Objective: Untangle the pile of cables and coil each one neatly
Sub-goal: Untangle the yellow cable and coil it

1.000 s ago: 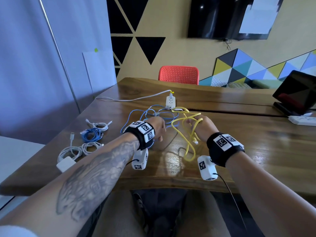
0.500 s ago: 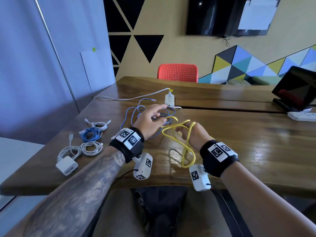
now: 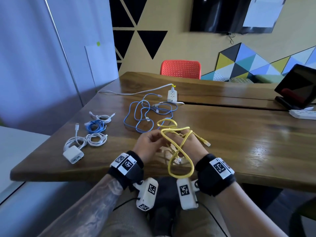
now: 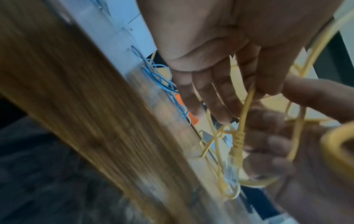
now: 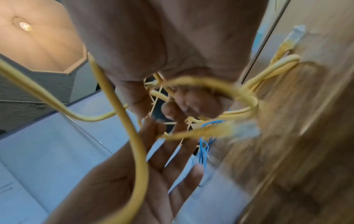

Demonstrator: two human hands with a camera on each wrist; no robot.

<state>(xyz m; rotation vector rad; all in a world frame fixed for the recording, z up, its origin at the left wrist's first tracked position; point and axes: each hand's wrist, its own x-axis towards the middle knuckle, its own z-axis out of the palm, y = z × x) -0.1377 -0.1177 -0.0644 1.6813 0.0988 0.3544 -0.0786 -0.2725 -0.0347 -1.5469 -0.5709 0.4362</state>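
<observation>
Both hands are up over the near edge of the wooden table point(image 3: 239, 151), working the yellow cable point(image 3: 181, 161). The left hand point(image 3: 150, 144) pinches it between thumb and forefinger, other fingers straight. The right hand point(image 3: 191, 147) seems curled around its loops, though blur hides detail. The loose blue cable point(image 3: 145, 113) lies just beyond.

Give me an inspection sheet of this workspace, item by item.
Surface: brown wooden table, glossy.
Job's things: yellow network cable looped between both hands; loose blue cables tangled behind; four coiled cables, white and blue, at left.
Clutter: white charger block; white power strip; dark tablet.
Grippers: left hand pinches the yellow cable; right hand holds its loops.
Cables: white flat lead runs to the strip.
Surroundings: red chair; wall screen.
</observation>
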